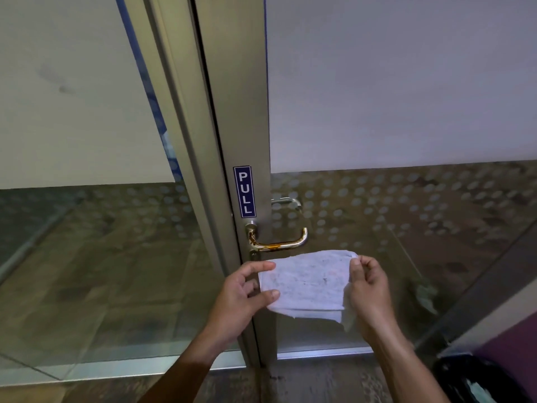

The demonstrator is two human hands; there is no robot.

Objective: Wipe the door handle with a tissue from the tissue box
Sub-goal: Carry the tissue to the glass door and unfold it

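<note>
Currently a tissue [306,282] is held spread flat just below the handle [279,242], apart from it. Left hand [242,295]: grip pinched on the tissue's left edge. Right hand [367,289]: grip pinched on its right edge. Brown stains are noted on the handle; a PULL sign [244,191] is fixed above.

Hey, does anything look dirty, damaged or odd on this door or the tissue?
Yes. The curved metal door handle has orange-brown streaks along its bar and near its base, like rust or grime. The white tissue, held stretched between left hand and right hand, shows grey smudges and a ragged lower edge.
</note>
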